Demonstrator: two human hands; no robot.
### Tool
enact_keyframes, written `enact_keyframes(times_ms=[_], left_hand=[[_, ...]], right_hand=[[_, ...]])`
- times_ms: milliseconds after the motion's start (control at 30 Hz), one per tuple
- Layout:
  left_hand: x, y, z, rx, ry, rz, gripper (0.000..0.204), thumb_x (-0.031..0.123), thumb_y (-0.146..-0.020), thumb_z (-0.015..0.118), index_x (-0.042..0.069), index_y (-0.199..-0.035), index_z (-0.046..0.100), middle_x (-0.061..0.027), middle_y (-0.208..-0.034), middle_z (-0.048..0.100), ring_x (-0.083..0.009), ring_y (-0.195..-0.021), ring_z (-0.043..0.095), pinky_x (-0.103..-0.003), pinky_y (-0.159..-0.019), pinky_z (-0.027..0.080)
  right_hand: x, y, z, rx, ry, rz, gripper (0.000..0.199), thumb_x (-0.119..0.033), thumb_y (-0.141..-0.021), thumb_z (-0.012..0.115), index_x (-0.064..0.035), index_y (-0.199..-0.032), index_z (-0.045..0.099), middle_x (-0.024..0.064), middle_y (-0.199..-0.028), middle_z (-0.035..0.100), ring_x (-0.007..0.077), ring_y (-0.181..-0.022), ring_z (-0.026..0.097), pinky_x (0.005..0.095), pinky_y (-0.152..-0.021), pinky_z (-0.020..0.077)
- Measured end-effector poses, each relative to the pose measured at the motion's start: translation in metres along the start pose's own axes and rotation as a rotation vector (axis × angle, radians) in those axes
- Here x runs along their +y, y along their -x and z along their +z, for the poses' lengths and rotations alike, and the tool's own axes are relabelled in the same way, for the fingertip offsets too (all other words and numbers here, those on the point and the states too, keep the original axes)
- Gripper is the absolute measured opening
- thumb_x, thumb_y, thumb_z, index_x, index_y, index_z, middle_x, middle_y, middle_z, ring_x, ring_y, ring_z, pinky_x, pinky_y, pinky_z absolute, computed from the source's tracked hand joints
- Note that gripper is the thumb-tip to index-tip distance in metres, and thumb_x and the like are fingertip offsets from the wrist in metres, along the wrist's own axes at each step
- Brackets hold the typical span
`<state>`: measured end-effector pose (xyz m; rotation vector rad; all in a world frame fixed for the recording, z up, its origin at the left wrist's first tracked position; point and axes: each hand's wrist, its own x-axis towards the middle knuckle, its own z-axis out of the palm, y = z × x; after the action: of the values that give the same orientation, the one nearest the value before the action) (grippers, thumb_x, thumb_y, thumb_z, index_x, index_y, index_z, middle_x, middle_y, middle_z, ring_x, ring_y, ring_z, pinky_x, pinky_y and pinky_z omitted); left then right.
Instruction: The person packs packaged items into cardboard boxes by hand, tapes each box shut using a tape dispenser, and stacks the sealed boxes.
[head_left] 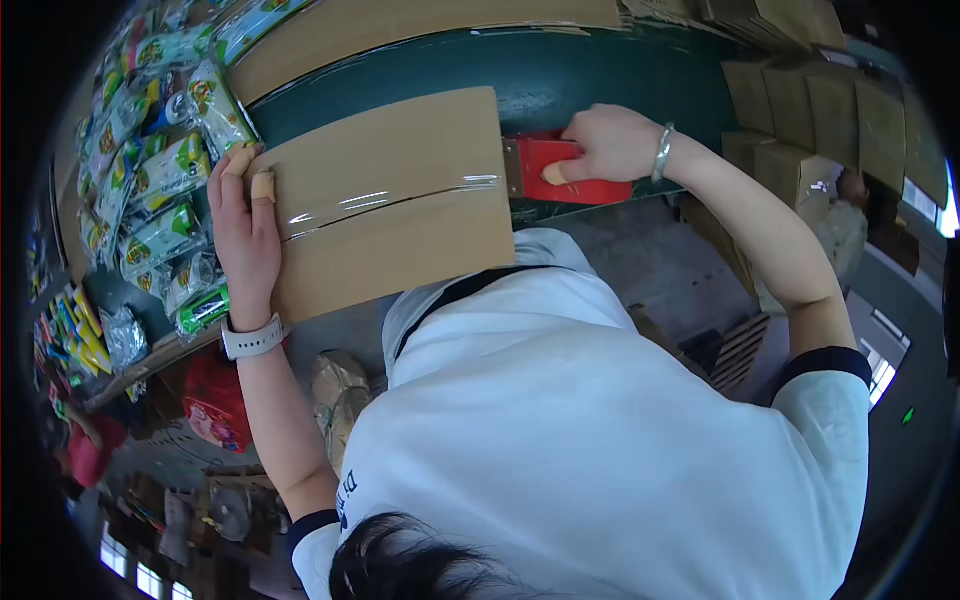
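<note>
In the head view, the right hand (617, 147) has its grip clamped on a red tape dispenser (600, 190), just beside the right end of a cardboard box (390, 150) — clear tape (362, 202) shines along its top seam. The left hand (248, 238) touches the box's left end; whether its grip closes there, I cannot tell. The box sits at the green counter (640, 85) — bagged packets (170, 168) heap at left.

Dark green tabletop (630, 85) beneath a taped cardboard box (395, 185) and heaped plastic-wrapped packets (165, 170)
</note>
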<state>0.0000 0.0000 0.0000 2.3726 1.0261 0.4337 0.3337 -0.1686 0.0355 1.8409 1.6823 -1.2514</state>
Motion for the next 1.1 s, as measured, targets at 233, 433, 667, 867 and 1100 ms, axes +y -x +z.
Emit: enact_keyframes(times_ms=[233, 433, 667, 867, 1100], left_hand=[[0.01, 0.007, 0.005, 0.07, 0.687, -0.326, 0.044, 0.017, -0.094, 0.039, 0.006, -0.136, 0.029, -0.0132, -0.135, 0.037, -0.0266, -0.125, 0.034, -0.036, -0.102, 0.03], [-0.015, 0.015, 0.01, 0.03, 1.255, -0.498, 0.062, 0.047, -0.093, 0.028, 0.006, -0.139, 0.022, -0.0119, -0.139, 0.033, -0.0229, -0.128, 0.031, -0.036, -0.104, 0.029], [-0.05, 0.022, 0.046, 0.077, 1.751, -0.542, 0.055, 0.037, -0.093, 0.036, 0.004, -0.136, 0.027, -0.0135, -0.139, 0.033, -0.0216, -0.126, 0.035, -0.034, -0.104, 0.028], [-0.069, 0.036, 0.031, -0.373, 1.274, -0.476, 0.052, 0.032, -0.093, 0.038, 0.004, -0.136, 0.028, -0.0125, -0.137, 0.036, -0.0213, -0.122, 0.039, -0.033, -0.101, 0.032], [-0.081, 0.06, 0.023, -0.641, 0.452, -0.526, 0.049, 0.026, -0.094, 0.04, 0.003, -0.135, 0.029, -0.0111, -0.134, 0.039, -0.021, -0.117, 0.044, -0.032, -0.097, 0.036]], right_hand=[[0.053, -0.018, 0.06, 0.292, 0.273, 0.441, 0.029, -0.032, -0.086, 0.049, -0.0102, -0.079, 0.066, 0.0108, -0.075, 0.066, 0.0253, -0.073, 0.064, 0.038, -0.067, 0.0484], [0.092, -0.03, 0.127, 1.101, 0.065, 0.362, 0.028, -0.038, -0.084, 0.053, -0.0113, -0.081, 0.056, 0.0044, -0.062, 0.061, 0.0241, -0.06, 0.061, 0.0375, -0.06, 0.0444], [0.076, -0.02, 0.173, 0.808, 0.012, 0.423, 0.042, -0.046, -0.076, 0.06, -0.0056, -0.088, 0.056, 0.0115, -0.088, 0.061, 0.0251, -0.085, 0.059, 0.0371, -0.081, 0.039], [-0.029, -0.011, 0.091, 1.348, -0.629, 0.072, 0.034, -0.023, -0.086, 0.052, -0.0013, -0.111, 0.049, 0.0165, -0.107, 0.053, 0.0311, -0.103, 0.05, 0.0368, -0.091, 0.0371], [-0.021, -0.137, 0.166, 0.818, -0.929, -0.215, 0.027, -0.02, -0.088, 0.047, 0.0004, -0.102, 0.056, 0.0191, -0.106, 0.056, 0.027, -0.107, 0.05, 0.0396, -0.092, 0.0392]])
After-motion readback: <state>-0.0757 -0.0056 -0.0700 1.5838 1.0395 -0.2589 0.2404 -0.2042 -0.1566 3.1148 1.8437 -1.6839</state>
